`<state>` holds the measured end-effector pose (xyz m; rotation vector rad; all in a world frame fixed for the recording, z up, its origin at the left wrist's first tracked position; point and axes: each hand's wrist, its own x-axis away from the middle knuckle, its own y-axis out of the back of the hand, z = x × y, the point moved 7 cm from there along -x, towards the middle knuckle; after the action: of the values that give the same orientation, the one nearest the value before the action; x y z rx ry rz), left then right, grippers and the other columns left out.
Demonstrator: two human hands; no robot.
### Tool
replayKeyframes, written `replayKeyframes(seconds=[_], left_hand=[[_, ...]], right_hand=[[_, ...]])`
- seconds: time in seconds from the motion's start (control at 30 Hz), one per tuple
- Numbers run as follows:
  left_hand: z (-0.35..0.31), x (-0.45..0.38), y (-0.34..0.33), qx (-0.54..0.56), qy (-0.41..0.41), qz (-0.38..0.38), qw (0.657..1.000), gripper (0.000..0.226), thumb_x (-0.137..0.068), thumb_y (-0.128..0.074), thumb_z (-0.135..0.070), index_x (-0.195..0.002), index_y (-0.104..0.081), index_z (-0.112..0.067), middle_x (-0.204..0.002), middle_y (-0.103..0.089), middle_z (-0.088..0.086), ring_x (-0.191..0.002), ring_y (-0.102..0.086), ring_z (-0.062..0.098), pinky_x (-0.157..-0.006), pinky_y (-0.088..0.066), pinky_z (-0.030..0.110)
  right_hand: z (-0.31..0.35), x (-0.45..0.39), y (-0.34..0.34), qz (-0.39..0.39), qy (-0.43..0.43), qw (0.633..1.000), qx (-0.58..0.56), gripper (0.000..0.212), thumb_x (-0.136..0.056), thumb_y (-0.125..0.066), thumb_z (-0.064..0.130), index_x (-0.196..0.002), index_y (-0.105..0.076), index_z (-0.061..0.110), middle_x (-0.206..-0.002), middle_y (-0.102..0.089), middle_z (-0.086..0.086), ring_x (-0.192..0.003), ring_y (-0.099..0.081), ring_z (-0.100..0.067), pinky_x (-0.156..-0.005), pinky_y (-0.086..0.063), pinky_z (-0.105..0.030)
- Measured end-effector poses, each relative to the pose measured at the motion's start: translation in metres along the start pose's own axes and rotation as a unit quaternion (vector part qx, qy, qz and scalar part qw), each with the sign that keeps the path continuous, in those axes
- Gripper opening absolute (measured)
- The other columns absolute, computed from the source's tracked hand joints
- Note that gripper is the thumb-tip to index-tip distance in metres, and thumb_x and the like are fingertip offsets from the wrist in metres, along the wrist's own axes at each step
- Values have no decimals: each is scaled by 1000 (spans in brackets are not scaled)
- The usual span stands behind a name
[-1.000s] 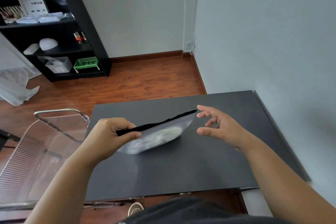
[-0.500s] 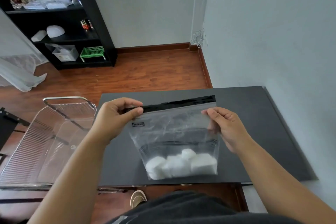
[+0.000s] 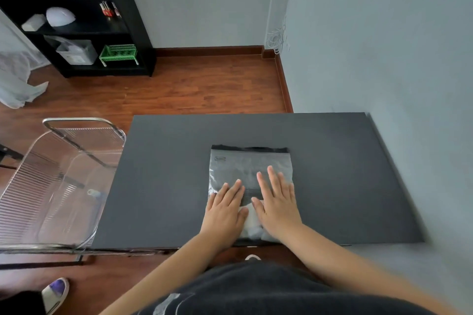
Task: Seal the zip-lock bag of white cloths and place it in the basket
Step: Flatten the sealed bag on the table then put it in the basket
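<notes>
Logging what I see from the head view, item by item.

Item one: zip-lock bag [image 3: 249, 169], clear plastic with a dark strip along its far edge. It lies flat on the dark counter [image 3: 166, 174], near the front edge and a little right of centre, with the strip end pointing away from the person. I cannot tell whether the strip is pressed closed.

Item two: white cloths [image 3: 252, 222], inside the bag at its near end. Only a pale patch shows between the two hands; the rest is covered.

Item three: left hand [image 3: 225, 210]. Palm down, fingers stretched out and lying flat on the near left part of the bag. The grip is wide and holds nothing; it only presses.

Item four: right hand [image 3: 277, 206]. Palm down just beside the left, fingers spread, reaching a little farther up the bag. The grip here is likewise wide and flat, holding nothing.

Item five: basket [image 3: 84, 126], clear ribbed plastic with a metal rim, standing off the left edge of the counter, well apart from the bag.

Item six: black shelf unit [image 3: 135, 20] against the far wall, standing on the wooden floor [image 3: 194, 84], carrying a small green crate [image 3: 118, 52].
</notes>
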<state>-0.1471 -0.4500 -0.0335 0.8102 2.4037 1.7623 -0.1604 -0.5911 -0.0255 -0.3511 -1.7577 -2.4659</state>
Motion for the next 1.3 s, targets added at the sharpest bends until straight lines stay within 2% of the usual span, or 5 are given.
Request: replayKeyframes(seconds=[0.27,0.5,0.97,1.17,1.3], left_hand=[[6,-28,-15,-50,-9,34,998,62,-103,-18,-45,-154,11,-27,-163,18,-9,-150,16,22,-120,4,49],[9,-32,-25,-61,-23,33,997,63,-100,-15,-39,-148,25,-30,-157,31,-9,-141,31,20,-116,12,47],[14,-38,-32,-58,7,61,996,61,-102,-13,-40,-147,27,-32,-156,34,-11,-143,29,19,-117,13,49],[19,-40,-32,-44,21,67,997,61,-98,-10,-52,-147,24,-41,-156,32,-16,-148,24,19,-112,20,45],[36,-39,-28,-15,54,68,996,73,-87,-14,-74,-141,30,-51,-151,38,-23,-138,38,12,-106,28,46]], right_hand=[[-10,-11,-26,28,-22,998,44,68,-98,-15,57,-148,25,31,-153,40,4,-137,40,-19,-111,24,-40],[-15,-14,-35,38,-29,998,32,68,-96,-14,56,-146,27,37,-153,40,7,-139,37,-16,-111,26,-38],[-20,-22,-46,71,-46,996,10,69,-94,-15,55,-151,19,36,-157,34,8,-143,31,-17,-113,21,-39],[-24,-22,-45,81,-59,995,2,74,-89,-15,62,-149,21,40,-156,36,13,-143,32,-16,-114,20,-43],[-37,-20,-41,82,-81,993,-14,75,-87,-16,69,-148,21,44,-154,37,17,-141,34,-13,-111,23,-42]])
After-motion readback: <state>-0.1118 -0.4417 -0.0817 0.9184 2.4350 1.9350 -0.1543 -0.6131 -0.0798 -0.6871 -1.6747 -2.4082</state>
